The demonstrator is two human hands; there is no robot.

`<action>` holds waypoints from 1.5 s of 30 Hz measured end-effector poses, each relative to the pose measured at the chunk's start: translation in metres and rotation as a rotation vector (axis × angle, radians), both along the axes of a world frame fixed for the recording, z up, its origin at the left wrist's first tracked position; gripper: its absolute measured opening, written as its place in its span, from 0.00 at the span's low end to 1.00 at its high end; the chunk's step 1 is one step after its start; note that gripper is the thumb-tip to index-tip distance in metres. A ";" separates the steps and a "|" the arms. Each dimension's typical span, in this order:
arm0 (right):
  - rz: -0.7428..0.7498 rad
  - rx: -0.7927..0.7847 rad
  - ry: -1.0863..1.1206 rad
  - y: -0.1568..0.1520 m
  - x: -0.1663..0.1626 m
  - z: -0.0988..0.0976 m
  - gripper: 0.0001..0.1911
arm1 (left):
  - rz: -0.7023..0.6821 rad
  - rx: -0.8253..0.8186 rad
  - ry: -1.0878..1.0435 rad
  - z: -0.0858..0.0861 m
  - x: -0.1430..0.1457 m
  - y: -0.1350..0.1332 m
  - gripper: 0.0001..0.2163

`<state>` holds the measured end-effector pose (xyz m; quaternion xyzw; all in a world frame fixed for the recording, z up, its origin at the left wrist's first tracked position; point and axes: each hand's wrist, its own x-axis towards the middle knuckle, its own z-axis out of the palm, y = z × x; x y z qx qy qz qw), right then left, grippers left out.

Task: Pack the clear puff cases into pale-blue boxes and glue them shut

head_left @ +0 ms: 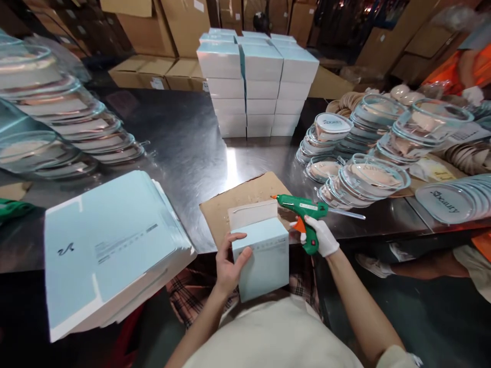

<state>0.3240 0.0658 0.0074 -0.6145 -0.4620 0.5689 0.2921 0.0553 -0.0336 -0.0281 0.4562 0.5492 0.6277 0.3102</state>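
Observation:
My left hand point(229, 263) grips the left side of a small light-blue carton point(263, 258), held at the table's near edge with its white top flap standing open. My right hand point(321, 236), in a white glove, is closed around the handle of a green glue gun point(305, 210) with an orange trigger. The gun's nozzle points left, just above the open flap. A clear glue stick juts from the back of the gun. Under both lies a brown cardboard sheet point(245, 195) on the steel table point(180, 148).
A thick pile of flat light-blue cartons point(111, 245) sits at my left. Finished boxes point(257, 82) are stacked at the table's far middle. Clear plastic shells with beige puffs point(368, 176) crowd the right, more shells point(57, 117) the left. Another person in orange point(468, 66) is at the far right.

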 end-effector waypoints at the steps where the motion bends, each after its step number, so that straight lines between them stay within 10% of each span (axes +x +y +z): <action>1: -0.002 -0.022 -0.037 0.010 0.002 0.001 0.34 | 0.000 -0.003 0.003 0.000 -0.002 -0.001 0.19; 8: -0.109 0.275 -0.204 0.013 -0.003 0.033 0.20 | -0.047 0.012 0.030 -0.001 -0.007 -0.004 0.20; 17: 0.339 0.409 0.400 0.000 -0.044 0.035 0.36 | -0.089 0.164 -0.246 0.006 0.005 0.015 0.25; 21: 0.740 0.708 0.213 -0.004 -0.029 0.050 0.31 | -0.171 0.273 -0.179 0.011 -0.003 0.021 0.17; 26: 0.835 0.900 0.034 -0.001 -0.042 0.056 0.14 | -0.182 0.281 -0.019 0.024 -0.004 0.017 0.11; 30: 0.654 0.838 0.111 -0.006 -0.039 0.032 0.23 | -0.152 0.248 -0.042 0.033 -0.002 0.012 0.08; 34: 0.109 1.152 -0.044 -0.038 -0.033 -0.008 0.56 | 0.281 0.074 -0.299 0.036 -0.008 0.019 0.13; 37: 0.212 1.635 -0.494 -0.063 -0.033 -0.028 0.37 | 0.364 -0.135 -0.604 0.041 -0.010 0.035 0.22; 40: 0.302 1.862 -0.758 -0.055 -0.031 -0.018 0.18 | 0.125 -0.252 -0.771 0.049 -0.008 0.051 0.33; 45: 0.217 1.637 -0.976 0.065 -0.024 0.032 0.31 | 0.131 -0.080 -0.547 0.048 0.002 0.058 0.41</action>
